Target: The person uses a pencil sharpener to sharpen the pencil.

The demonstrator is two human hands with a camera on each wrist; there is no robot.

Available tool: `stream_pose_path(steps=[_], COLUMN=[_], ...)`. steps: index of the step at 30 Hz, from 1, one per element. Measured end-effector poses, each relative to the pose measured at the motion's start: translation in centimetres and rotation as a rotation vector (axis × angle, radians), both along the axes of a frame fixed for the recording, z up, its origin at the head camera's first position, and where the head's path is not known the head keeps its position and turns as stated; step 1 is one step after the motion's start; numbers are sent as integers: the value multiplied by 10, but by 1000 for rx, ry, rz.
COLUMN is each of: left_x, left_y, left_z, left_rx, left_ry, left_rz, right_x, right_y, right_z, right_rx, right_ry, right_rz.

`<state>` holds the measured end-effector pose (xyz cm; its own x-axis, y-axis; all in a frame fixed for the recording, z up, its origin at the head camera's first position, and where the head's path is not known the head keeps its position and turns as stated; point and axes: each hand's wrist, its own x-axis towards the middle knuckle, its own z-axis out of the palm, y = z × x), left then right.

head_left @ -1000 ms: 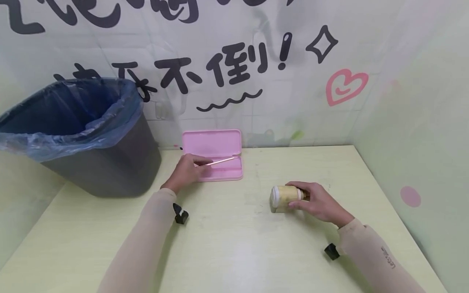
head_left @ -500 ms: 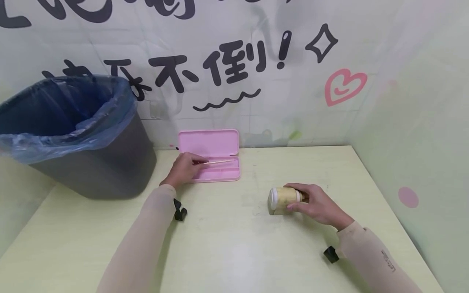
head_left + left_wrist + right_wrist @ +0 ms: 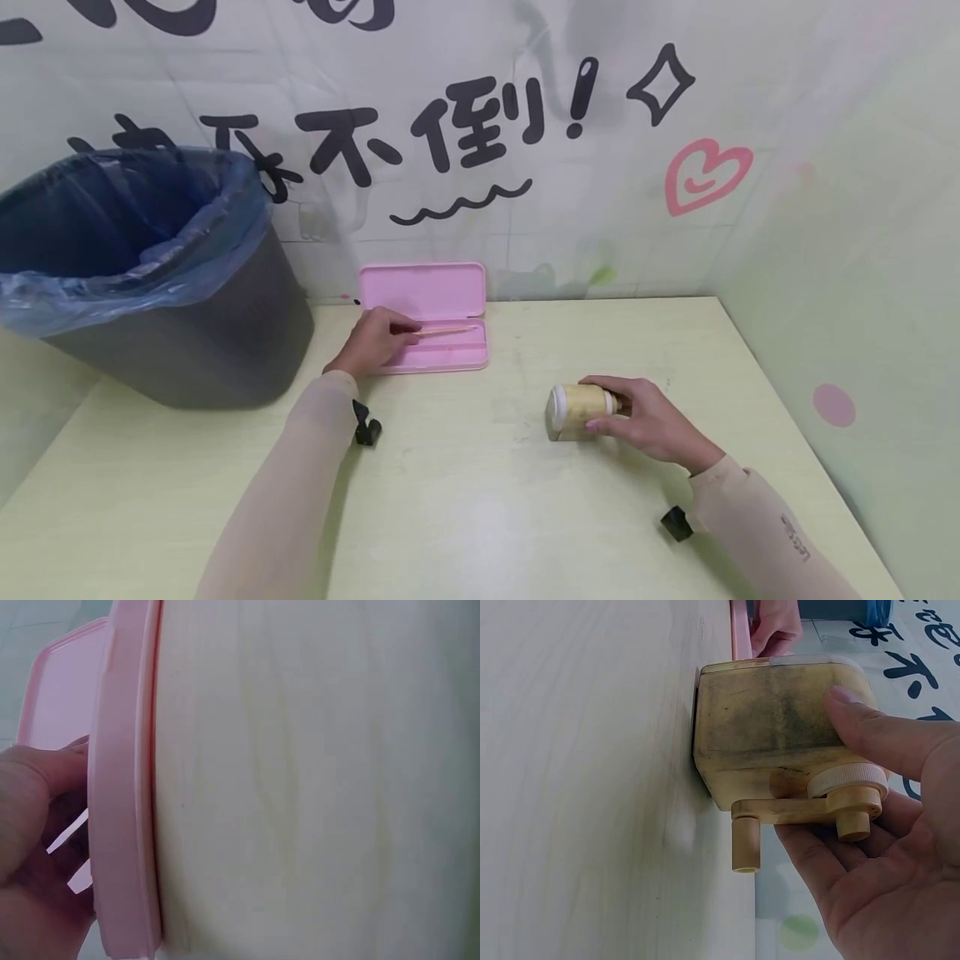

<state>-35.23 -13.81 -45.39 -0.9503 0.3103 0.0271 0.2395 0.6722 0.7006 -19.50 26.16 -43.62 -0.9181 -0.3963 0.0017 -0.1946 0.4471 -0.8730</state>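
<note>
My left hand (image 3: 375,340) reaches into the pink pencil case (image 3: 422,290), which lies with its lid raised against the wall. Its fingers pinch one end of a slim pencil (image 3: 448,331), lying low over the case's tray. In the left wrist view the case's side wall hides the fingertips and the pencil. My right hand (image 3: 654,419) grips a yellowish crank pencil sharpener (image 3: 772,712) on the table, thumb on one side and fingers underneath in the right wrist view. The sharpener's crank handle (image 3: 746,844) points toward the right wrist camera.
A dark grey bin (image 3: 232,333) with a blue bag (image 3: 150,296) stands at the left, close to the left forearm. Behind the pale wooden table (image 3: 465,500) is a wall with black lettering (image 3: 476,121). Another wall (image 3: 855,292) borders the right.
The left hand has lowered the pencil, so it now lies closer to the case's tray. The view has shifted slightly. The right hand keeps holding the sharpener in place.
</note>
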Motion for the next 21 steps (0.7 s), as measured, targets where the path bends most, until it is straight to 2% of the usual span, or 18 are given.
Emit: stream_pose_path(steps=[6, 14, 21], left_x=[-2, -1, 7], left_y=[0, -2, 1], left_z=[-4, -3, -3], left_rx=[29, 18, 74], left_ry=[-12, -8, 43], left_rz=[4, 11, 5], right_x=[0, 1, 2], right_y=[-1, -2, -2], right_z=[-1, 0, 0], right_rx=[3, -2, -3], right_ry=[0, 12, 4], right_rz=[-3, 3, -1])
